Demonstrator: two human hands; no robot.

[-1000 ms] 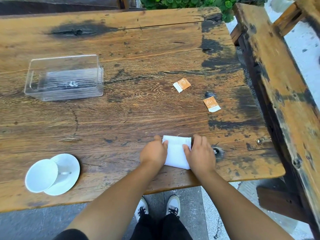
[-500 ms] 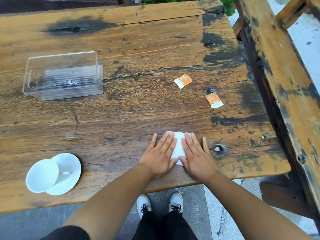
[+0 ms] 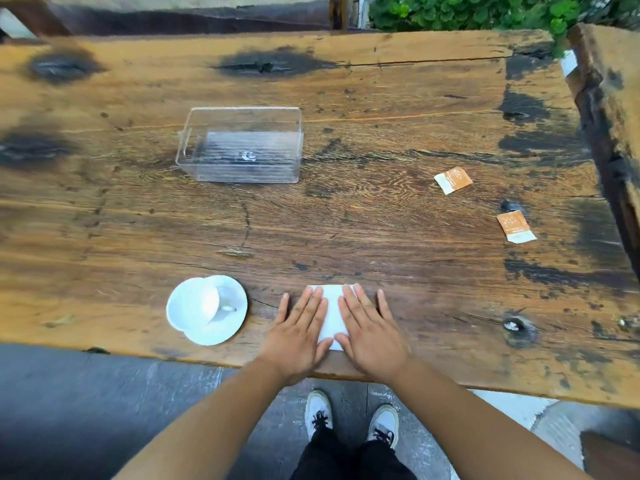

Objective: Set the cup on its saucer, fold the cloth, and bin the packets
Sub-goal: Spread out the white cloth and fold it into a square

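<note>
A folded white cloth (image 3: 333, 315) lies near the table's front edge. My left hand (image 3: 298, 336) and my right hand (image 3: 370, 336) rest flat on its two sides, fingers spread, pressing it down and covering most of it. To the left, a white cup (image 3: 192, 304) sits on its white saucer (image 3: 227, 327), leaning toward the left. Two orange-and-white packets lie at the right: one (image 3: 453, 180) farther back, one (image 3: 516, 226) nearer. A clear plastic bin (image 3: 242, 145) stands behind, left of centre, with nothing in it.
The worn wooden table (image 3: 381, 237) has dark knots and cracks. A wooden bench (image 3: 613, 109) runs along the right side. Green plants (image 3: 485, 10) grow behind the table. My shoes (image 3: 349, 420) stand on grey pavement below the front edge.
My hands went from gripping the cloth's sides with curled fingers to lying flat on it. The view shifted, so everything now appears farther right; the objects themselves stayed put.
</note>
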